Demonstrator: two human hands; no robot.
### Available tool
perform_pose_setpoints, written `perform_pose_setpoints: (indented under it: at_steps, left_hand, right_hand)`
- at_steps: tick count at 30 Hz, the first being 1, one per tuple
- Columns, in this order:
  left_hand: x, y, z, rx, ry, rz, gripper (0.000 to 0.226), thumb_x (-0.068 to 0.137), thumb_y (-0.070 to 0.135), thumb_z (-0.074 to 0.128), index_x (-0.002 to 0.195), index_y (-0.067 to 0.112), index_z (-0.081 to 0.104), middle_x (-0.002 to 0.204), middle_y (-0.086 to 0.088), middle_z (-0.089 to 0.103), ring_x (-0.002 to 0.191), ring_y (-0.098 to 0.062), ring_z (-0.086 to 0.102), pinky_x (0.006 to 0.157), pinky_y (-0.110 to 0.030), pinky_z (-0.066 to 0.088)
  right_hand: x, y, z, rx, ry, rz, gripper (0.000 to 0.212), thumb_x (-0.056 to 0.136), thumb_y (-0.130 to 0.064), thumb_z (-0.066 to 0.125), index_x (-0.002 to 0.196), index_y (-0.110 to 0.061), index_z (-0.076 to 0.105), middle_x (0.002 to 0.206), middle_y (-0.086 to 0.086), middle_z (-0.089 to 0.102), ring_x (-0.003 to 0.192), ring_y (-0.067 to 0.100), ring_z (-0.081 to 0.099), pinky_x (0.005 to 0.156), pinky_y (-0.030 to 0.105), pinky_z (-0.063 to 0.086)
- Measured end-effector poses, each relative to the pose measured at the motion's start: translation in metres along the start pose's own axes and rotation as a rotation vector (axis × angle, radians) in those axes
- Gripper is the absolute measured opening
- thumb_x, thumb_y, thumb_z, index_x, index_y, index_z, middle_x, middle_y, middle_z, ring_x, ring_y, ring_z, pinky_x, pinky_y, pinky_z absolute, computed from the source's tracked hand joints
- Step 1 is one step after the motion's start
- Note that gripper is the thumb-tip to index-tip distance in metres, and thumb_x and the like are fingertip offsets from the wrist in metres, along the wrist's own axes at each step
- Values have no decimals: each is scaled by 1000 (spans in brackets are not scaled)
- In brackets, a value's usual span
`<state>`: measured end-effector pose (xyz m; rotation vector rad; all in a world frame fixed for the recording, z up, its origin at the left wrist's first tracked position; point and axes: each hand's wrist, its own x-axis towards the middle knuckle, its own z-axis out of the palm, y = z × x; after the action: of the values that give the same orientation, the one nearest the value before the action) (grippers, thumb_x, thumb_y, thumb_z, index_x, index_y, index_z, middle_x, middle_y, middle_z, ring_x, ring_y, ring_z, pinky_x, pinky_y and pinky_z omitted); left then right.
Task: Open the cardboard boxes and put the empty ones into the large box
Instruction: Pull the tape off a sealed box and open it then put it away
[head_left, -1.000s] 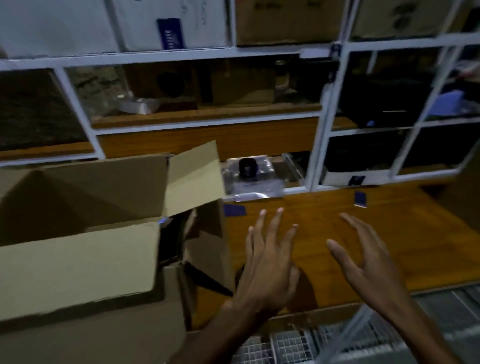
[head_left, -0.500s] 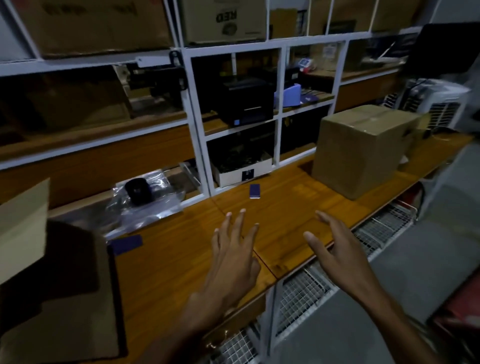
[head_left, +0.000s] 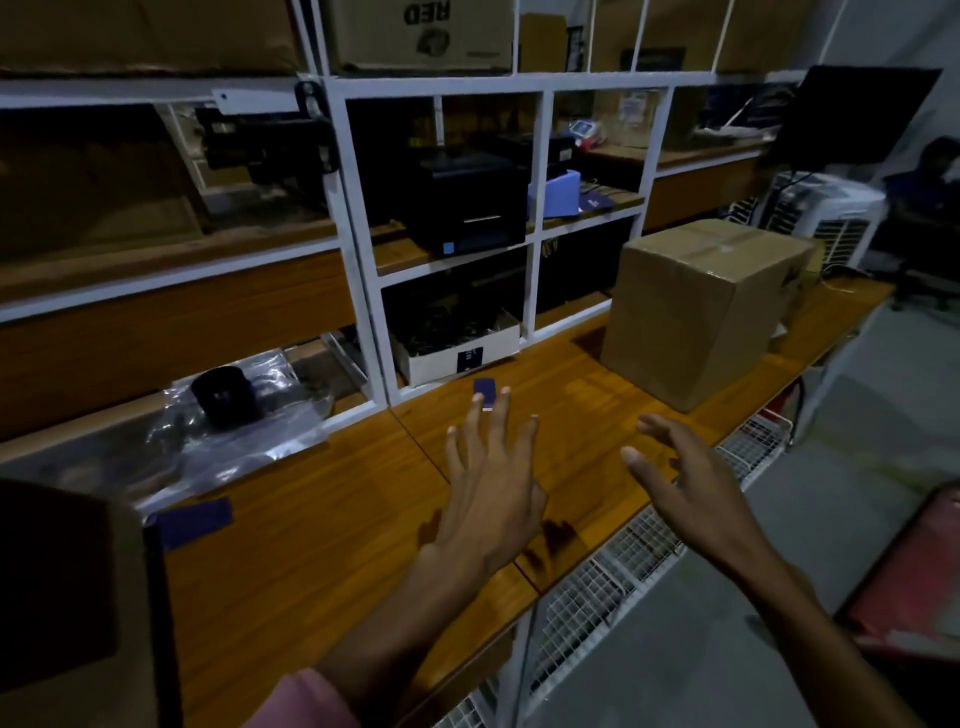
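Note:
A taped, closed cardboard box (head_left: 701, 306) stands on the wooden worktop (head_left: 322, 530) at the right. Only a corner of the large open box (head_left: 72, 597) shows at the lower left edge. My left hand (head_left: 493, 488) hovers over the middle of the worktop, fingers spread and empty. My right hand (head_left: 691, 483) hangs beside it, also empty with fingers apart, well short of the closed box.
White shelving (head_left: 358, 249) lines the back of the bench with a black printer (head_left: 467, 202), a white tray (head_left: 457, 353) and a plastic bag with a black part (head_left: 228, 410). Small blue cards (head_left: 485, 388) lie on the wood. A person (head_left: 930, 182) sits far right.
The view has swung right, away from the large open box, bringing the closed box into sight. Both empty hands stayed raised and have moved a little toward it.

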<state>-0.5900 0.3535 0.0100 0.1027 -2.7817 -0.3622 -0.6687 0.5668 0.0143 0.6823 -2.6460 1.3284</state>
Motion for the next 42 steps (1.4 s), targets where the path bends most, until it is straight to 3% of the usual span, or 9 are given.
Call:
perform_pose_setpoints:
  at_steps: [5, 13, 19, 24, 28, 32, 35, 39, 42]
  left_hand:
    - [38, 1, 25, 16, 19, 0, 74, 95, 29, 56, 157, 23, 17, 166, -7, -13, 151, -33, -21, 120, -63, 3]
    - [126, 24, 135, 34, 74, -119, 74, 94, 23, 58, 157, 20, 19, 166, -9, -10, 150, -35, -20, 118, -68, 1]
    - [211, 76, 213, 68, 88, -196, 77, 91, 26, 61, 156, 18, 20, 166, -12, -5, 152, -37, -13, 118, -68, 8]
    - [266, 120, 238, 87, 9, -162, 78, 93, 29, 58, 157, 20, 15, 167, -9, -9, 152, -36, -13, 119, -65, 10]
    - [289, 138, 252, 85, -16, -163, 78, 94, 29, 57, 158, 21, 12, 167, -8, -9, 152, -35, -12, 120, -63, 9]
    - [300, 148, 255, 69, -7, -179, 79, 95, 30, 56, 159, 21, 8, 167, -7, -10, 152, -33, -14, 121, -62, 6]
    - [305, 151, 253, 54, 80, -165, 79, 94, 28, 57, 158, 20, 13, 167, -9, -2, 153, -33, -8, 121, -61, 10]
    - [305, 159, 243, 0, 328, -44, 62, 90, 25, 45, 150, 13, 35, 160, -14, 26, 149, -34, 18, 118, -58, 26]
    - [302, 158, 229, -34, 571, 30, 50, 90, 22, 39, 138, 9, 49, 149, -15, 43, 140, -33, 34, 113, -54, 34]
  right_hand:
    - [56, 29, -4, 1, -19, -20, 62, 92, -62, 54, 142, -26, 46, 136, -7, 57, 119, 12, 55, 93, 36, 48]
    - [182, 142, -6, -1, -11, -210, 49, 93, -48, 58, 137, -26, 52, 134, -3, 60, 122, 14, 56, 101, 48, 49]
    - [276, 252, -49, -156, 118, -267, 51, 94, -45, 55, 136, -16, 54, 136, 10, 56, 127, 28, 49, 103, 51, 43]
    - [345, 284, -101, -367, 284, -322, 53, 94, -39, 50, 135, -6, 48, 138, 20, 48, 131, 37, 39, 106, 45, 31]
    - [401, 306, -124, -532, 275, -258, 61, 90, -49, 52, 139, -14, 39, 148, 19, 37, 141, 41, 26, 109, 59, 28]
    - [403, 306, -117, -524, 170, -247, 73, 85, -69, 34, 129, -12, 49, 135, 18, 50, 130, 36, 38, 101, 51, 38]
    - [370, 292, -101, -547, 221, -343, 62, 90, -67, 42, 126, -17, 49, 135, 12, 48, 132, 34, 35, 97, 55, 40]
    - [313, 260, -69, -622, 188, -540, 53, 91, -54, 44, 133, -22, 49, 144, 3, 46, 140, 30, 31, 103, 63, 33]
    - [281, 248, -39, -312, 6, -715, 43, 92, -31, 52, 130, -13, 57, 136, 6, 56, 138, 26, 37, 106, 54, 37]
